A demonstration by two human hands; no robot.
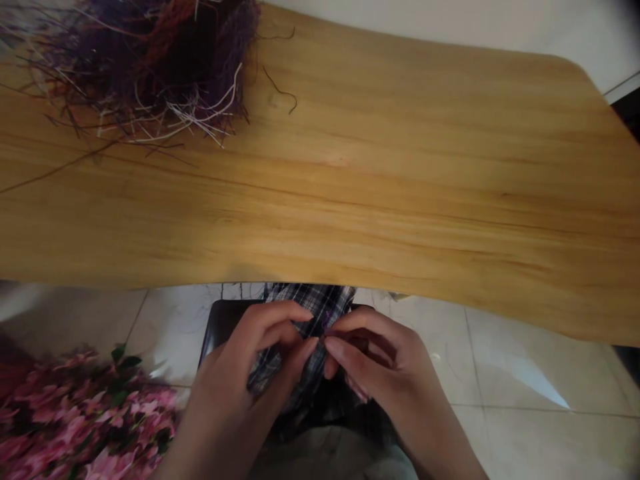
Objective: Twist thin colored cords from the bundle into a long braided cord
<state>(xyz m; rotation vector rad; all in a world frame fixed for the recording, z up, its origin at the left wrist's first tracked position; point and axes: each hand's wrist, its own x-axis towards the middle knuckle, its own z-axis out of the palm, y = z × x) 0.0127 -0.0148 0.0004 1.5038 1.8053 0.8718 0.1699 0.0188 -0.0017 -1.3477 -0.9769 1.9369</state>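
My left hand [270,357] and my right hand [377,350] meet over my lap, just below the table's front edge. Both have curled fingers, with the thumb tips nearly touching. The right thumb and forefinger are pinched together. On the left, the forefinger arches above the thumb, whose tip presses toward the other fingers. Whatever lies between the fingertips is too small and blurred to name. A thin purple bit [327,319] shows just above the right fingertips. Behind the hands lies dark plaid cloth [313,300].
A wooden table [400,167] spans the view. On its far left stands a heap of purple, orange and white fibre strands [135,73], with a loose dark strand [281,92] beside it. Pink flowers [95,427] stand at lower left. A black seat [217,327] shows above the tiled floor [500,373].
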